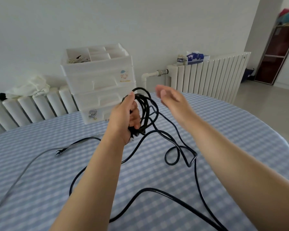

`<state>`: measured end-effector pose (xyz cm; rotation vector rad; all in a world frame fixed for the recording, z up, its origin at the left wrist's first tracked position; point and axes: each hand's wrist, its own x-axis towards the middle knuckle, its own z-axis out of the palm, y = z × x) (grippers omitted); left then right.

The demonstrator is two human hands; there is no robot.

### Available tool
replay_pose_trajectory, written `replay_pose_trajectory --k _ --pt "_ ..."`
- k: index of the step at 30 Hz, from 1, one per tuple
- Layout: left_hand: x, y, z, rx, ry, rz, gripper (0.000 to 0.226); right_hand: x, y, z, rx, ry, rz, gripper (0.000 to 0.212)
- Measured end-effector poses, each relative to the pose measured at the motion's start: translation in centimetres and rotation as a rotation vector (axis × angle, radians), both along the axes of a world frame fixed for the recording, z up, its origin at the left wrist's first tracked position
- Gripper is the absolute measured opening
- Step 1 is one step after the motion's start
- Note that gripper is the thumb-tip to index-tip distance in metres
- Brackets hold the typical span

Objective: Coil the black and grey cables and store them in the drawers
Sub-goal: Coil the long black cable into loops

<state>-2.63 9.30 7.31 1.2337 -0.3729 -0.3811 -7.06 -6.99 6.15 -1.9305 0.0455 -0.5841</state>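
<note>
Several loops of thin black rubber cable [144,110] sit gripped in left hand [125,117], fingers curled round them; loose remainder trails over checked worktop [223,124]. Right hand [172,99] hovers, fingers spread, empty. Risk: kinked slack snags, tangling coil.

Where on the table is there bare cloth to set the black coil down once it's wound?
Bare cloth lies on the right of the table, between the right hand and the table's far edge, and between the grey cable and the left forearm. The middle and near right are crowded with loose black cable; the drawer unit fills the far centre.
</note>
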Motion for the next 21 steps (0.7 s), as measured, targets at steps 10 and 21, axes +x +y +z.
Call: replay_pose_trajectory --k 10,21 --pt "1.0 0.7 0.4 -0.433 0.254 0.109 0.042 1.0 2.3 -3.4 -0.081 0.097 0.021 0.029" --pt "0.3 0.9 0.4 -0.628 0.211 0.352 0.039 -2.0 2.8 -4.5 -0.347 0.404 0.092 0.022"
